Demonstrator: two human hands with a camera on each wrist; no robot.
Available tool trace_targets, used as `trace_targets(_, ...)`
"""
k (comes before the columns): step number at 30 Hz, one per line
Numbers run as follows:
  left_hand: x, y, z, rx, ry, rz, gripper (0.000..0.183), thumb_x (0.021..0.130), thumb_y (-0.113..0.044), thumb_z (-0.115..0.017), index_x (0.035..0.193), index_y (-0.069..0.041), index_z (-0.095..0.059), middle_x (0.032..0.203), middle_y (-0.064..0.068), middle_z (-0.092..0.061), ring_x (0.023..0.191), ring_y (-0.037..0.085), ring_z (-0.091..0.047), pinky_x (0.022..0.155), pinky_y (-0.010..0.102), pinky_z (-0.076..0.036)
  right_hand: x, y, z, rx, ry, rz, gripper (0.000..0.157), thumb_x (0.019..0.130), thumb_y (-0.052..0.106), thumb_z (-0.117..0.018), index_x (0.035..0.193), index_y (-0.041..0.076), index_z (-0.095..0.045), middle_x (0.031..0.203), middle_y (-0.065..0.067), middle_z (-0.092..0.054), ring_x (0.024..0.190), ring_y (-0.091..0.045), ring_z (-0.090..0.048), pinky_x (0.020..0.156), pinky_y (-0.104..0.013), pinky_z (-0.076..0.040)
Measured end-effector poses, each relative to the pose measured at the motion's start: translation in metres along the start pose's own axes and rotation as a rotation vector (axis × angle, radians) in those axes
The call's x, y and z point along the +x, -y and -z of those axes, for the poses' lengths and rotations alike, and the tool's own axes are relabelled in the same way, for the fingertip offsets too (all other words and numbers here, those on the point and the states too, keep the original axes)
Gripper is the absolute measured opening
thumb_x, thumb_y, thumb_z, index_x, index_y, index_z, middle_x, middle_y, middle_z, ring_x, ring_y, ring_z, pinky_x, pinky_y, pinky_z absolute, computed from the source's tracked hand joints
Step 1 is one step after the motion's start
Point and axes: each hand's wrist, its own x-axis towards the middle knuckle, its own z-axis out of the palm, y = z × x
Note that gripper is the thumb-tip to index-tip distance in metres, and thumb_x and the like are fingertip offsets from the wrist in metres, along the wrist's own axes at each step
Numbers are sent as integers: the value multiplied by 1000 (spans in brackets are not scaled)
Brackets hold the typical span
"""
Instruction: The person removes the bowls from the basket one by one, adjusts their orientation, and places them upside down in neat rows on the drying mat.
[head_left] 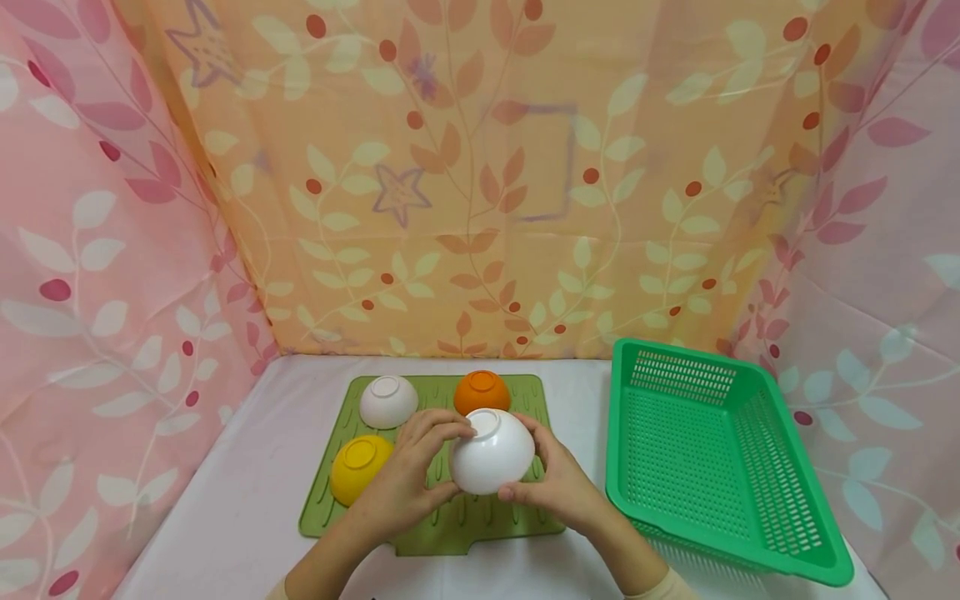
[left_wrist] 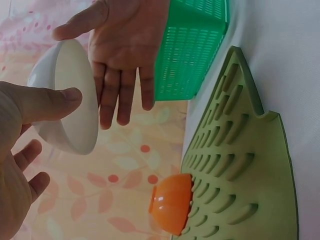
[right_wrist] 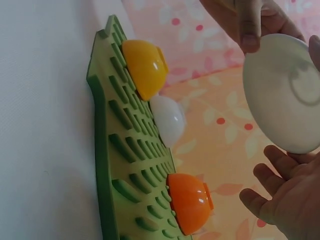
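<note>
Both hands hold a glossy white bowl (head_left: 492, 458) just above the green drying mat (head_left: 442, 537), its foot ring facing up. My left hand (head_left: 408, 471) has fingers by the foot ring and a thumb low at the side; in the left wrist view that thumb (left_wrist: 50, 102) presses on the bowl's inside. From the other side, my right hand (head_left: 558, 479) grips the bowl between thumb and fingers. Upside down on the mat lie a yellow bowl (head_left: 360, 467), another white bowl (head_left: 387, 402) and an orange bowl (head_left: 482, 392). My left hand partly covers the yellow bowl.
A green perforated basket (head_left: 618, 425) stands right of the mat, with nothing in it. The table has a white cover (head_left: 247, 467). Patterned cloth (head_left: 465, 167) hangs at the back and on both sides.
</note>
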Motion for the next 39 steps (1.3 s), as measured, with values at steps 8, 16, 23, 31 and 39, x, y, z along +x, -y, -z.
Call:
trace_targets(8, 1, -5, 2, -21, -12, 5, 80, 71, -7, -94, 138, -28, -54, 146, -8, -48, 135, 18, -40, 110, 44, -42, 1, -2, -1, 105, -10, 69, 87, 77, 26, -91, 149, 19, -41, 149, -3, -51, 141, -31, -39, 110, -54, -38)
trace_targets(16, 0, -6, 3, -163, -6, 129, 102, 70, -14, -96, 153, -31, -39, 157, -7, -38, 144, 18, -35, 110, 57, -44, 0, -2, -2, 202, 7, 115, 89, 78, 26, -91, 150, 16, -39, 151, -9, -47, 141, -34, -39, 111, -54, -36)
trace_targets(23, -1, -2, 3, -338, 96, 263, 116, 66, -41, -95, 159, -37, -25, 159, -14, -35, 141, 19, -38, 108, 47, -43, 0, -3, -1, 225, 17, 179, 91, 76, 25, -91, 150, 14, -39, 151, -10, -48, 136, -29, -47, 110, -54, -38)
trace_targets(31, -1, 0, 0, -443, 187, 403, 112, 64, -41, -96, 155, -46, -31, 154, -11, -42, 134, 19, -44, 108, 53, -39, 0, -8, -1, 216, 40, 256, 94, 78, 28, -92, 151, 10, -36, 150, -14, -47, 134, -30, -50, 109, -46, -42)
trace_targets(39, -1, 0, -4, -470, 140, 474, 105, 64, -35, -98, 151, -45, -40, 153, -8, -43, 128, 32, -47, 99, 65, -43, 0, -5, -1, 164, 68, 254, 98, 78, 25, -92, 155, 14, -34, 152, -10, -47, 138, -28, -47, 111, -59, -35)
